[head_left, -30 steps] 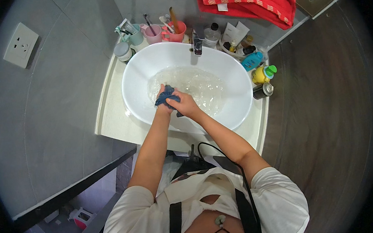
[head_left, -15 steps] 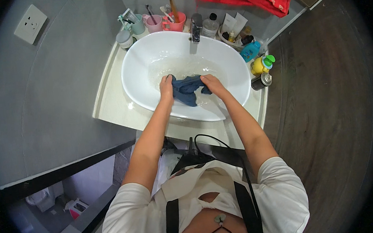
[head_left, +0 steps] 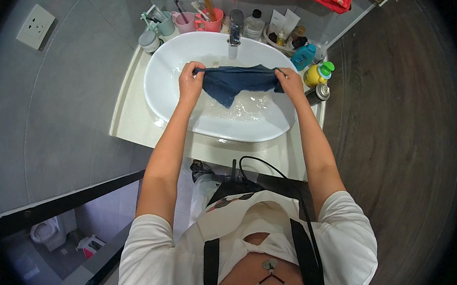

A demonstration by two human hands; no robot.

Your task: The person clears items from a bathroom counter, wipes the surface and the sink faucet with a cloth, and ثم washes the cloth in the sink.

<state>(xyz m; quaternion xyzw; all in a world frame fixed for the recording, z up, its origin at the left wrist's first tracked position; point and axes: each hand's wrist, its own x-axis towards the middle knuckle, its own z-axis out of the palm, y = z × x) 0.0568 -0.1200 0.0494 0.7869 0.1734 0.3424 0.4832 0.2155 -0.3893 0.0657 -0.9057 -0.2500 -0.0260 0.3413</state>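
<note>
A wet dark blue cloth (head_left: 239, 81) is stretched sideways over the white oval sink (head_left: 169, 96), its lower part hanging toward the water. My left hand (head_left: 191, 82) is closed on its left upper corner. At the other end, my right hand (head_left: 290, 80) grips the right upper corner, near the sink's right rim. Rippling water (head_left: 242, 108) lies in the bowl beneath the cloth. Whether the cloth is a garment or a towel, I cannot tell.
A dark faucet (head_left: 235, 25) rises behind the sink. Along the back stand a pink cup (head_left: 184, 22), a red cup (head_left: 211, 22) and a clear bottle (head_left: 254, 25). On the right are a blue bottle (head_left: 303, 57), a yellow pump bottle (head_left: 318, 74) and a spray can (head_left: 320, 92).
My hands have moved apart and a little farther away, lifting the cloth and spreading it from a bunched shape into a wide stretched one.
</note>
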